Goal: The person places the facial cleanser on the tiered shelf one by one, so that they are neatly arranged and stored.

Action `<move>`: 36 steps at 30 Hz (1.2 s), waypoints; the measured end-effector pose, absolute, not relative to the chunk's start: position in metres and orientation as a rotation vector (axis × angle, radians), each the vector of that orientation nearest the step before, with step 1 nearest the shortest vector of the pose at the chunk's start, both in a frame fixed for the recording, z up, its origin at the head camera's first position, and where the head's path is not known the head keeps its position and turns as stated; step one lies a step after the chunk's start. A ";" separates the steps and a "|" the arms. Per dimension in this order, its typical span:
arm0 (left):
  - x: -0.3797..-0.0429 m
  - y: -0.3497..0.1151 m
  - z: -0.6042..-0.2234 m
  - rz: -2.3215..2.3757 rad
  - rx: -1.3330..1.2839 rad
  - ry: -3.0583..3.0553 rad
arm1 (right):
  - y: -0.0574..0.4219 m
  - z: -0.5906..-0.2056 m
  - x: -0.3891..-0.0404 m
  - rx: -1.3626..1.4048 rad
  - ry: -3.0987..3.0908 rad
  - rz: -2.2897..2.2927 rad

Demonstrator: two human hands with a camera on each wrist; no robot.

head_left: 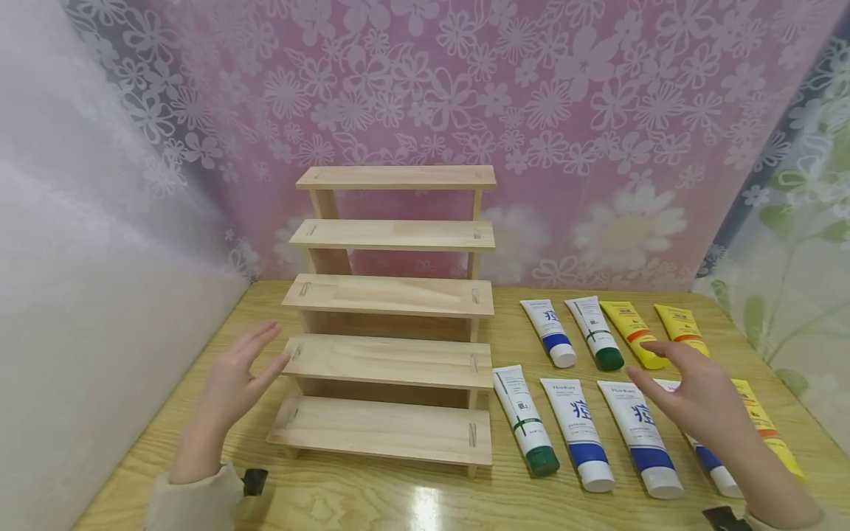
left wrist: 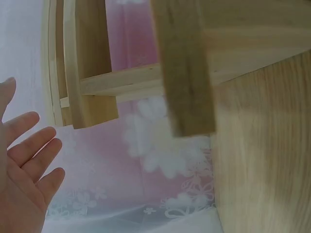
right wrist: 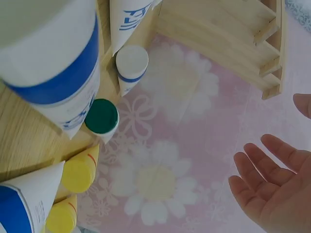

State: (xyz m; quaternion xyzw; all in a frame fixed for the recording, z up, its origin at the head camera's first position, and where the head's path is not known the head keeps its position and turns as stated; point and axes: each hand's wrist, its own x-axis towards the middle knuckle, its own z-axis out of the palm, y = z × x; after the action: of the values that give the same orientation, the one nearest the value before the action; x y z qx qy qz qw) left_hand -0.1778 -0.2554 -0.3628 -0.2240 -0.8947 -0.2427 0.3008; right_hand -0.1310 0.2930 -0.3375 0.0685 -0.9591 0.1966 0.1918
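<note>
My left hand hovers beside the left end of a five-step wooden display rack, fingers extended and holding nothing. Over the tubes on the right is my right hand, its fingers loosely bent around nothing. In the front row lie a green-capped white tube, two white tubes with blue bands, another blue-banded tube partly hidden by the right hand, and a yellow tube. Behind them are a blue-banded tube, a green-capped tube and two yellow tubes.
Everything stands on a wood-grain table. A pink floral cloth hangs behind the rack, and a white covering borders the left side. Each hand has a dark band piece near its sleeve.
</note>
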 end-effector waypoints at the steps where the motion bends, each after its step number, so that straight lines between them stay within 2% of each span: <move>1: -0.178 -0.255 -0.363 -0.653 -0.601 -2.368 | 0.292 -0.338 -0.131 0.199 -2.697 0.573; 19: -0.183 -0.243 -0.380 -0.663 -0.728 -2.346 | 0.269 -0.348 -0.140 0.246 -2.830 0.984; 36: -0.190 -0.236 -0.390 -0.671 -0.862 -2.338 | 0.253 -0.371 -0.151 0.332 -2.881 1.161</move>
State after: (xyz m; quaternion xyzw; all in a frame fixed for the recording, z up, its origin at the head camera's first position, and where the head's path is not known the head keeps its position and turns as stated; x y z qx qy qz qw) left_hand -0.1904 -0.2365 -0.3896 -0.3211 -0.8705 -0.2498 0.2769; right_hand -0.1505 0.2529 -0.3709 0.1064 -0.9222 0.3718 0.0089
